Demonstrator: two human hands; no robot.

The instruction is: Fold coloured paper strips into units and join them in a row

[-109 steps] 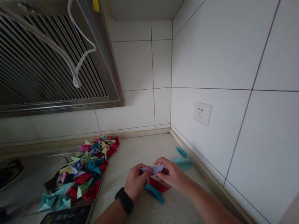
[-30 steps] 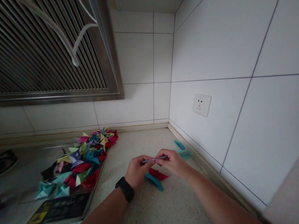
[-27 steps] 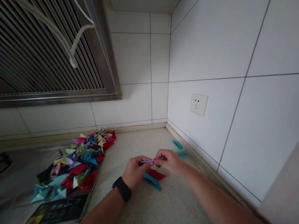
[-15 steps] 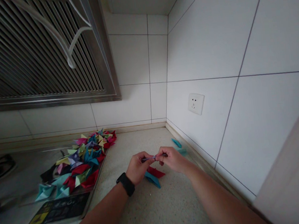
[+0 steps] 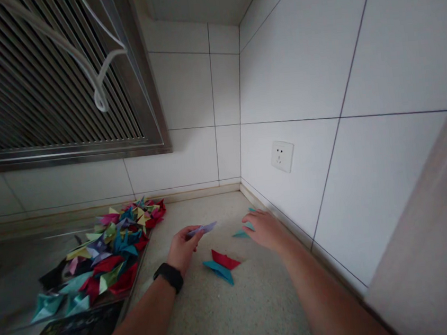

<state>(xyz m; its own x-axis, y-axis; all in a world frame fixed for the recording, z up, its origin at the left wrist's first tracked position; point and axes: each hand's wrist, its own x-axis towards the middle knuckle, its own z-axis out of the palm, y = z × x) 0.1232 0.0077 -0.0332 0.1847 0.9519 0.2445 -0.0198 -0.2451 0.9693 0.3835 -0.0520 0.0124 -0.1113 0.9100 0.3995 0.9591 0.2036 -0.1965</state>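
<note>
My left hand, with a black watch on the wrist, pinches a folded purple paper piece just above the counter. Over a light teal folded paper near the right wall, my right hand reaches with fingers bent and apart; whether they touch it I cannot tell. Part of that paper is hidden under the hand. A bit of another teal paper shows behind the fingers. Between my forearms, a red folded paper and a blue folded paper lie side by side on the counter.
On the left, a heap of colourful folded paper pieces lies on the steel stove top. A range hood with a dangling white cable hangs above. The tiled right wall carries a power socket.
My hands have moved apart. The right has let go of the purple paper and gone right to the light teal one; the left keeps the purple paper. The view has turned slightly right.
</note>
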